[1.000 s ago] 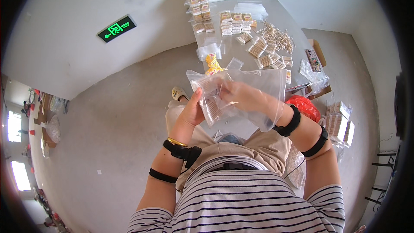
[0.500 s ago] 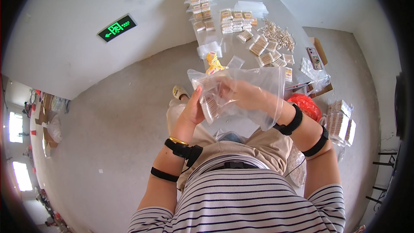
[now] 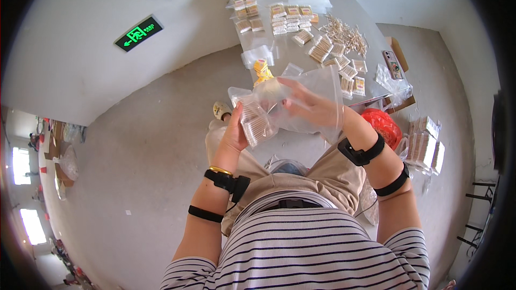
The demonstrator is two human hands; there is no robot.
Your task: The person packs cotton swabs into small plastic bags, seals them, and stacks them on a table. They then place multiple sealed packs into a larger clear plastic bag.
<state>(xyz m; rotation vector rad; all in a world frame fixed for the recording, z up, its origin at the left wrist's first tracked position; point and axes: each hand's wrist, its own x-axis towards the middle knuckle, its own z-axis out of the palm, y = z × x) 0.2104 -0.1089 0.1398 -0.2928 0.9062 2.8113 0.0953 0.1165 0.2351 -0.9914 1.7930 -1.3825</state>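
Bare grey concrete floor [image 3: 145, 150] across centre and lower left of frame. White wall [image 3: 70, 48] fills upper left, green lit exit sign [image 3: 138, 33] mounted on it. Grey table [image 3: 322, 16] at upper centre-right, against wall. Bright windows [image 3: 21, 166] at far left edge, daylight coming through; cardboard boxes [image 3: 56, 150] and clutter beside them. Dark metal rack [image 3: 481, 198] at right edge. Light even, soft, few shadows.

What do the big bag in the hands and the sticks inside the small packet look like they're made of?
The bag looks like thin clear plastic film: glossy, wrinkled, see-through. The sticks in the small packet look like pale wood or bamboo, matte and tan, but they are too small to be sure.
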